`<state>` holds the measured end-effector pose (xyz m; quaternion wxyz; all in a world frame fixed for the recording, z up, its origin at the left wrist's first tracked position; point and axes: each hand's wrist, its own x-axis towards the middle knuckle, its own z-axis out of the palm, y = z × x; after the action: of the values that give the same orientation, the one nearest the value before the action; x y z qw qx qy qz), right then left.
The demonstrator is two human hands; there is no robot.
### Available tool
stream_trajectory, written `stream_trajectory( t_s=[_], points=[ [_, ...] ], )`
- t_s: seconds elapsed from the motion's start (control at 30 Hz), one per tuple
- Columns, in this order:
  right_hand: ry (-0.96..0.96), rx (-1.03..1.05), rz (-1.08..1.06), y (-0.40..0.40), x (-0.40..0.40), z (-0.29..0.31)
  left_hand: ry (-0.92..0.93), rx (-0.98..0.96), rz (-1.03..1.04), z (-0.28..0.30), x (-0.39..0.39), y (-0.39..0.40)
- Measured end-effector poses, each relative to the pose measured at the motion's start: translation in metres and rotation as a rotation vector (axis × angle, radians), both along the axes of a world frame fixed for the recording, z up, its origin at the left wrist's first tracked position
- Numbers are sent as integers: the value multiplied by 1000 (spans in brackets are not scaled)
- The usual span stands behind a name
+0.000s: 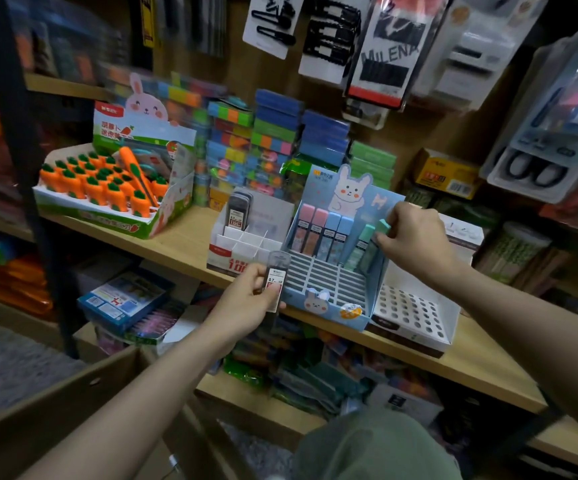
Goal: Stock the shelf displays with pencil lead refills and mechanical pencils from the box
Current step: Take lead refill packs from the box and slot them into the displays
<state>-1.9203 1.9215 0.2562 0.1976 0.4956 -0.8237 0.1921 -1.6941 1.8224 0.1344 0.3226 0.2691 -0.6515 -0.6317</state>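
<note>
Left hand point(246, 299) fingers pinch a dark refill case point(275, 280), just below the white display point(242, 242). Right hand point(415, 240) fingers pinch a green case point(379, 237) in the blue display point(329, 306).

Hanging card point(389, 60): "MILENA" in black capitals, tilted, on a card of dark hair pins at the top of the shelf back.
Lead refill case point(275, 280): "0.7" printed on its white label; the smaller marks beside it and the red patch below are too blurred to read. The left hand point(246, 303) holds this case.
Refill case in the white display point(238, 211): "0.7" on the label and "100" in the red patch under it.
White display box point(234, 259): large red "100" on its front wall, partly covered by the held case.
Carrot display box point(121, 133): red printed characters on the backboard, not legible.
</note>
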Motion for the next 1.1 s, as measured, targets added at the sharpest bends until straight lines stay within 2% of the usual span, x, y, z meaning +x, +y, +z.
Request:
stream_trajectory(
  t_s=[0.2, 0.43, 0.87, 1.1],
  points=[
    [23, 42, 33, -8, -6, -5, 33, 101, 12, -1, -2, -3],
    [73, 159, 66, -15, -6, 1, 34, 102, 9, 1, -2, -4],
    [181, 151, 6, -13, -4, -5, 50, 132, -32, -2, 1, -7],
    [107, 205, -46, -8, 5, -13, 68, 136, -29, -1, 1, -6]
  ],
)
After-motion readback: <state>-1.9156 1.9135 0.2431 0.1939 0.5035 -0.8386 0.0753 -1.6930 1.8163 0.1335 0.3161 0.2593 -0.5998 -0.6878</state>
